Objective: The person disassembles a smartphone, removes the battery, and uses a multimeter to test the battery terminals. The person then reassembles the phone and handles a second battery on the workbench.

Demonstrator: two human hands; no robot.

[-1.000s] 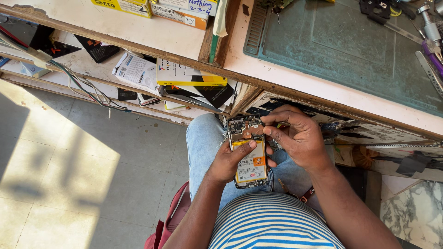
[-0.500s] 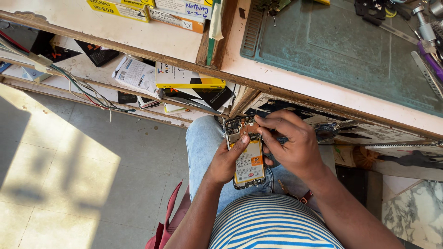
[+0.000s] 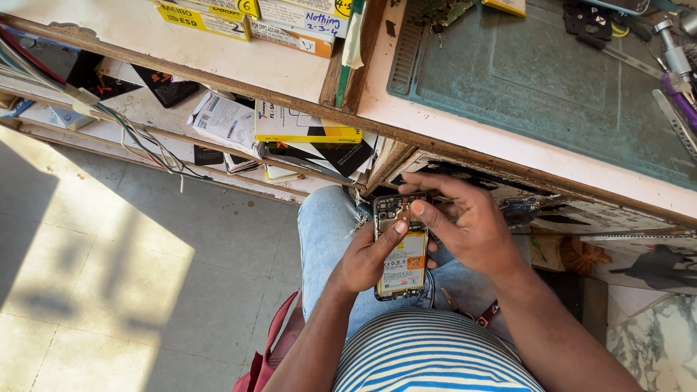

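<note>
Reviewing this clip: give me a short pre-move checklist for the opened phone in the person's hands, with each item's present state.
1. Opened phone supported from below by left hand: ok.
2. Left thumb pressing the phone's face to steady it: ok.
3. Right hand fingertips on the phone's upper end: ok.
4. Battery seated in the frame: ok, lies flat.
5. Tool in the right hand: cannot tell, fingers hide it.
6. Phone over the lap, not over the green mat: not ok if parts drop.

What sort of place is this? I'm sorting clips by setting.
Probably a phone repair stall: an opened phone in both hands, a green work mat with hand tools, and stacked parts boxes.
</note>
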